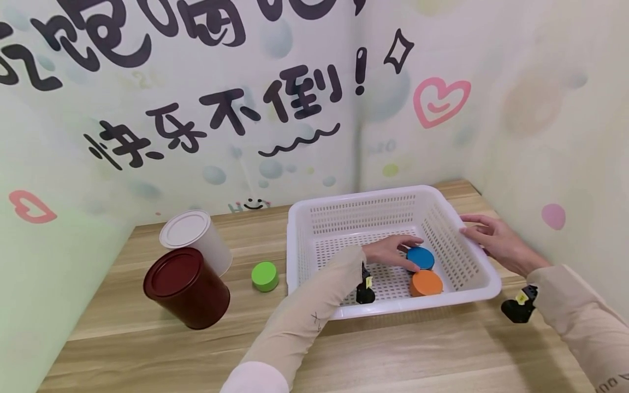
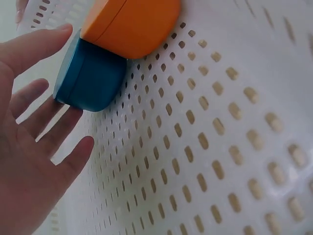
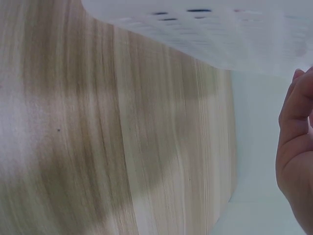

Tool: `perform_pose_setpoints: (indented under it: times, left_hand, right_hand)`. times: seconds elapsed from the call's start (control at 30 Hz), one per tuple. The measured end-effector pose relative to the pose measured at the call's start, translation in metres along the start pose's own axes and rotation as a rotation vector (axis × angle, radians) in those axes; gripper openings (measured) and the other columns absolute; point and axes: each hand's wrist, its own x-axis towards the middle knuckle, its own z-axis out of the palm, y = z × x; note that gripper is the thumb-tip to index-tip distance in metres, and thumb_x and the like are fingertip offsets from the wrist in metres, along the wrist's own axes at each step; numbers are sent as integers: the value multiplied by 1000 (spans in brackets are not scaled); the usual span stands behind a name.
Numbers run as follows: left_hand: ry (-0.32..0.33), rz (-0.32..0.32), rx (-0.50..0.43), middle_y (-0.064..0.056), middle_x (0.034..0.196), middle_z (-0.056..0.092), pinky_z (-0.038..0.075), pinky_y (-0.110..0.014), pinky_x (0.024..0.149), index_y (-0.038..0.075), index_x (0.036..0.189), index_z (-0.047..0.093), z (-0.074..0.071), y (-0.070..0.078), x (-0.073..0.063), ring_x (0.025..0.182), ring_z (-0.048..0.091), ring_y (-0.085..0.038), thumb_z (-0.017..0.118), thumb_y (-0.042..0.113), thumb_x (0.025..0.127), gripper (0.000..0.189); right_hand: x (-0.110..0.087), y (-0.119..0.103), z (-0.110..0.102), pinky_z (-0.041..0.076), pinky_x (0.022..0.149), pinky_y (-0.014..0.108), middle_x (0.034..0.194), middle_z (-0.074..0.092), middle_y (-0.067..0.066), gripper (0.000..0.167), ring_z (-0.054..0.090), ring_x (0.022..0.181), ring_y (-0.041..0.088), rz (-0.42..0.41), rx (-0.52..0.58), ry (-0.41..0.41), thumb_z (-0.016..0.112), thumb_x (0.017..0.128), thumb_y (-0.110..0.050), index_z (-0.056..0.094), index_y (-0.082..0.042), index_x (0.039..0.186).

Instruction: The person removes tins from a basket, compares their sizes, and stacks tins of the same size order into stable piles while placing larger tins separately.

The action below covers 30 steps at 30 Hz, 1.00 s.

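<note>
Wood-grain table (image 1: pixel 383 355): we see left hand (image 1: pixel 385 251) spread around blue tub (image 1: pixel 420 258), orange tub (image 1: pixel 426 285) beside it in white basket (image 1: pixel 393 309), right hand (image 1: pixel 506 245) pinching its rim; green tub (image 1: pixel 265 276), dark-red can (image 1: pixel 191 292) partly blocking white can (image 1: pixel 218 243).

Basket (image 1: pixel 393 311) white, rows of slots; blue tub (image 1: pixel 420 257), orange tub (image 1: pixel 426 283), bright green tub (image 1: pixel 265 276). Dark red can (image 1: pixel 189 289), white can (image 1: pixel 201 240). Worktop (image 1: pixel 383 355) tan, streaked wood grain; wall (image 1: pixel 314 180) pale with black lettering (image 1: pixel 229 111), pink hearts (image 1: pixel 419 103), grey-blue bubbles (image 1: pixel 214 174); sleeves (image 1: pixel 312 308) beige

The right wrist view crops the basket (image 3: pixel 220 36).
</note>
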Motion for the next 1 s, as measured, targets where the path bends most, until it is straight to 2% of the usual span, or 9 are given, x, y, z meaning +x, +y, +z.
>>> perform_pose_setpoints:
  times: [0.1, 0.2, 0.3, 0.37, 0.5, 0.63, 0.77, 0.87, 1.0]
  left_hand:
    - [8, -31, 32, 3, 118, 48, 38, -17, 81, 14, 130, 45, -3, 0, -3, 97, 46, -8, 71, 22, 75, 62]
    - [11, -88, 71, 5, 102, 51, 39, -18, 74, 19, 120, 53, -7, -1, -5, 87, 46, -8, 73, 28, 72, 53]
    - [15, -135, 66, 3, 93, 49, 40, -21, 69, 22, 113, 54, -11, -2, -7, 83, 44, -9, 74, 33, 70, 48]
    - [18, -144, 36, 2, 96, 48, 40, -21, 69, 22, 116, 51, -12, -4, -7, 85, 44, -9, 74, 32, 70, 53]
    - [-6, -132, -26, 2, 111, 46, 40, -21, 77, 20, 128, 44, -10, -7, -5, 94, 45, -9, 76, 23, 70, 66]
    - [-17, -114, -17, -1, 116, 47, 41, -20, 76, 17, 125, 48, -12, -1, -8, 95, 47, -11, 75, 14, 70, 62]
    - [7, -150, -44, -1, 108, 49, 46, -21, 69, 14, 117, 54, -12, 1, -11, 89, 48, -11, 76, 10, 69, 53]
    - [49, -174, -57, 0, 104, 50, 48, -22, 67, 13, 114, 56, -13, 0, -15, 86, 48, -11, 77, 9, 67, 51]
    - [135, -135, -5, 0, 109, 51, 44, -20, 72, 15, 116, 56, -24, 8, -21, 91, 48, -10, 77, 16, 68, 53]
  right_hand:
    - [-1, 0, 0, 50, 70, 42, 95, 59, -2, 58, 61, 81, 18, 1, 1, 0, 53, 88, -33, 29, -3, 131]
    - [0, 1, 0, 50, 69, 41, 93, 60, -4, 55, 61, 81, 17, -5, 6, 0, 53, 88, -33, 30, -4, 130]
    - [0, 1, 0, 50, 68, 39, 91, 61, -6, 52, 61, 81, 16, -12, 14, 1, 53, 88, -31, 32, -5, 128]
    - [0, 1, 0, 50, 68, 39, 90, 61, -6, 49, 61, 81, 15, -15, 25, 1, 53, 88, -30, 34, -6, 127]
    - [0, 2, -1, 50, 69, 39, 91, 61, -6, 49, 61, 81, 15, -11, 35, -4, 54, 88, -31, 35, -8, 126]
    - [-3, -3, -2, 50, 68, 38, 90, 61, -7, 49, 61, 81, 15, -28, 26, 9, 53, 89, -30, 34, -5, 127]
    - [-7, -1, 0, 51, 67, 37, 91, 61, -4, 55, 61, 80, 15, -30, 20, 13, 52, 90, -29, 29, 1, 130]
    - [-8, 2, 3, 50, 68, 38, 96, 61, 3, 60, 61, 81, 16, -21, 16, 1, 53, 89, -30, 26, 3, 132]
    - [-9, 0, 3, 50, 68, 39, 96, 60, 4, 58, 61, 81, 17, -38, 14, -1, 52, 90, -28, 26, 3, 131]
